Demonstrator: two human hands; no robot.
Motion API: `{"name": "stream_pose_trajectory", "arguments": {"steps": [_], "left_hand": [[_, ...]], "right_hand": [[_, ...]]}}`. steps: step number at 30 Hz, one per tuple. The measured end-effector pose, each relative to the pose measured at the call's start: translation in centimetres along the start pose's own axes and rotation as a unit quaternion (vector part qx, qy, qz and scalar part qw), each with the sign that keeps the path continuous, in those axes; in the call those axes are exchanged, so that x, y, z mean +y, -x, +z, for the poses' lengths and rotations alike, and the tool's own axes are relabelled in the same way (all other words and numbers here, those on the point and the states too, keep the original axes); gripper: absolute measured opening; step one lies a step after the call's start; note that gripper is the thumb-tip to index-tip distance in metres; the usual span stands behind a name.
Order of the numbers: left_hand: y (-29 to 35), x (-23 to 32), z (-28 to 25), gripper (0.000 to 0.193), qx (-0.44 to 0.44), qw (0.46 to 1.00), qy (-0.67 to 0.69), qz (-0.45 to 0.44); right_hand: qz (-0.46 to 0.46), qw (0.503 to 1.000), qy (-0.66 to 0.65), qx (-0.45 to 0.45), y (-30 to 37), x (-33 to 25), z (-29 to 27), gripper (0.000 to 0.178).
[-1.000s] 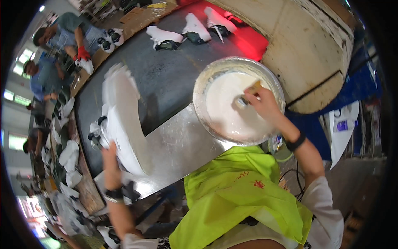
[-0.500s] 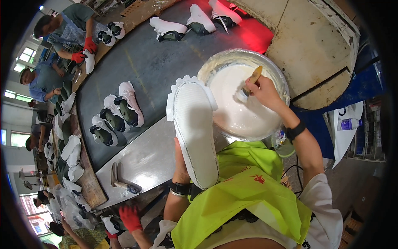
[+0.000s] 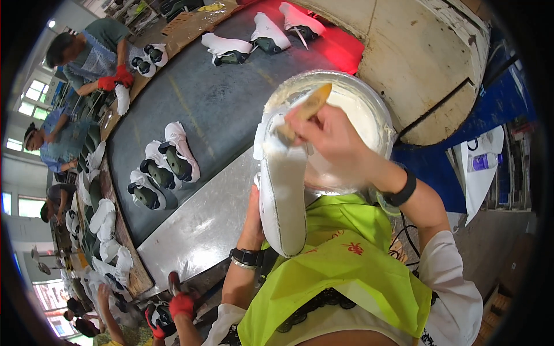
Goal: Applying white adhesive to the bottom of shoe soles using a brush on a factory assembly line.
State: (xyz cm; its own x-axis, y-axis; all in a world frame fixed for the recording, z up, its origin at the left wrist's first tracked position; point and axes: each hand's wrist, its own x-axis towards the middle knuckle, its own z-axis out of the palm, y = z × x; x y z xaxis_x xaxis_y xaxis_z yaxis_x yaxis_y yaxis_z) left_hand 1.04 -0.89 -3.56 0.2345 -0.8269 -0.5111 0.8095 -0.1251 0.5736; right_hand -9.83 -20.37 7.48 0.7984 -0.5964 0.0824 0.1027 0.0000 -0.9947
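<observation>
A white shoe [image 3: 283, 202] is held sole up in front of me, its toe end pointing away. My left hand [image 3: 253, 216] grips it from below and the left, most of its fingers hidden behind the shoe. With my right hand [image 3: 337, 135] I hold a paintbrush [image 3: 318, 99] by its yellow wooden handle. Its bristles, blurred and partly hidden by my fingers, are at the toe end of the sole. Behind the shoe and my right hand stands a large metal bowl [image 3: 388, 115] of white, creamy liquid [image 3: 359, 118].
White and dark green shoes stand on the dark conveyor belt [image 3: 216, 98], three at left [image 3: 163, 166] and three at the far end [image 3: 270, 33]. A metal surface [image 3: 199, 228] lies nearer me. Bottom left, a co-worker's red-gloved hand [image 3: 182, 304] holds a tool [image 3: 173, 281]. Other people work along the left.
My right hand has brought the brush from the bowl leftward to the sole's toe end. The shoe has shifted slightly right. The hammer has left the metal surface; a red-gloved hand is there.
</observation>
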Motion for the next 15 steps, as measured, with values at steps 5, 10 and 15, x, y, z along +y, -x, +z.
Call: {"name": "stream_pose_trajectory", "arguments": {"steps": [5, 10, 15], "left_hand": [[0.2, 1.1, 1.9, 0.055, 0.005, 1.0, 0.01, 0.008], [0.5, 1.6, 2.9, 0.043, 0.06, 0.997, 0.01, 0.045], [-0.1, 1.0, -0.6, 0.062, -0.067, 0.994, 0.082, 0.028]], "right_hand": [[-0.01, 0.987, 0.026, 0.159, -2.3, 1.8, -2.3, 0.023], [0.091, 0.97, -0.044, 0.219, 3.0, 4.1, -1.6, 0.027], [0.016, 0.973, 0.037, 0.227, 2.7, 3.0, -2.0, 0.022]]}}
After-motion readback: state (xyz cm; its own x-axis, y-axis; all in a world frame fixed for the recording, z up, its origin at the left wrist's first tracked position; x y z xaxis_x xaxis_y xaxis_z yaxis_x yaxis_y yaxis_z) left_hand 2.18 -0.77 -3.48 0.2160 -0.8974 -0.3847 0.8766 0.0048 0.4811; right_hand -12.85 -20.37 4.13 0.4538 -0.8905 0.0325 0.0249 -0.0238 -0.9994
